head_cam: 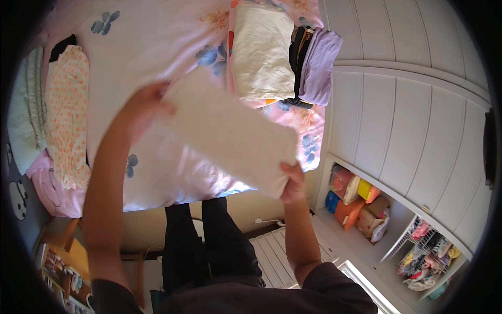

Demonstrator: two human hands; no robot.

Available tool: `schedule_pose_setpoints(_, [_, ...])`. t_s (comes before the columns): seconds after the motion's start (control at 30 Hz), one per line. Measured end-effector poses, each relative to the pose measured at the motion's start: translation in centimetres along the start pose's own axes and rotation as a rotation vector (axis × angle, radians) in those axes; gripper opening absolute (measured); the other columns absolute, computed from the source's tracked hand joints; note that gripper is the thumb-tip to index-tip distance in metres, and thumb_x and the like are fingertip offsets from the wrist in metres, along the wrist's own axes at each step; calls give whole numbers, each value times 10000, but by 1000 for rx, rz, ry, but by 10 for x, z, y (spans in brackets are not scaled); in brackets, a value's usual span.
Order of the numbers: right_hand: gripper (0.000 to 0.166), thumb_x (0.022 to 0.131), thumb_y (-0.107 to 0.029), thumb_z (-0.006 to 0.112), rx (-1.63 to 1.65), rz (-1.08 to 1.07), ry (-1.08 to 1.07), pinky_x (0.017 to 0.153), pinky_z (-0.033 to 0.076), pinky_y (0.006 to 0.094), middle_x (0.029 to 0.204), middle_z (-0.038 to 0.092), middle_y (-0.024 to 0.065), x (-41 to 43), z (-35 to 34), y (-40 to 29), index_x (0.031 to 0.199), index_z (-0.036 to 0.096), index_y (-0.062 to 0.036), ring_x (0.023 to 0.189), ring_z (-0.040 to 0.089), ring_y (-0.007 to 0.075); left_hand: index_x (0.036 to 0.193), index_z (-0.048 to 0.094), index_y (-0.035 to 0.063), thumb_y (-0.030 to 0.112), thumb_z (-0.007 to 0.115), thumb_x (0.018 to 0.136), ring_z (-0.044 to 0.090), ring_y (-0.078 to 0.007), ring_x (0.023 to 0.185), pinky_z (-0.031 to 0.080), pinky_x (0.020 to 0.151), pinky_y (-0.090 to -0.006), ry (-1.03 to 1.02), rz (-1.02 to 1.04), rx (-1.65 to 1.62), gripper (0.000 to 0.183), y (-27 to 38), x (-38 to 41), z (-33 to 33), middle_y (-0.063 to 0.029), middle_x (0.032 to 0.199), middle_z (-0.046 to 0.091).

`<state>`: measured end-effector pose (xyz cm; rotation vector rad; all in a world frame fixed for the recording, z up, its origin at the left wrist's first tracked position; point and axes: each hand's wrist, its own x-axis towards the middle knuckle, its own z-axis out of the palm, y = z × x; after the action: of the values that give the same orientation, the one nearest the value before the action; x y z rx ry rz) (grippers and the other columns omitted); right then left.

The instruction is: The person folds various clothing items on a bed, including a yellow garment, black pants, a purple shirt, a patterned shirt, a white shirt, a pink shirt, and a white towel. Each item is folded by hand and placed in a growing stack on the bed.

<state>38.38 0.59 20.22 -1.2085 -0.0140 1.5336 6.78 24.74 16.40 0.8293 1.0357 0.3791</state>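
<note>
A folded white cloth item (pixel 231 133), blurred and held at a slant over the bed, spans the space between my two hands. My left hand (pixel 147 106) grips its upper left end. At its lower right corner, my right hand (pixel 293 182) pinches it with the thumb on top. Beyond it on the floral pink bedsheet (pixel 157 43) lies a folded cream garment (pixel 264 55) on top of other cloth. Dark folded clothes (pixel 299 66) and a lilac folded garment (pixel 321 64) sit right beside that pile.
On the left of the bed lie an orange-dotted garment (pixel 67 110), a pink cloth (pixel 53 184) and a whitish quilted cloth (pixel 25 117). A white panelled wardrobe (pixel 376 114) borders the right side, with boxes (pixel 349 212) and piled clothes (pixel 425 263) in its lower openings. A wooden shelf (pixel 72 259) stands lower left.
</note>
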Motion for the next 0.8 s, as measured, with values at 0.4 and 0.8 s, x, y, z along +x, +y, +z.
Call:
schedule_pose_setpoints(0.4, [310,951,-206,720,51,-153,78,700,529,264,963,710,28,195,-2,24,1200,599,-65,883,690,142,1606,226,120,393,795,805,395,-350,1436,397,1134,-389,379,283,1092,1019,142,264,90,-154,1604,337])
schedule_pose_setpoints(0.8, [298,1006,-257,640,-407,370,248,767,553,299,995,704,77,82,-162,158,1227,616,-58,880,682,170,1408,494,1,331,795,876,706,-176,942,549,858,-327,719,10,300,695,-291,-22,-16,-146,1277,628])
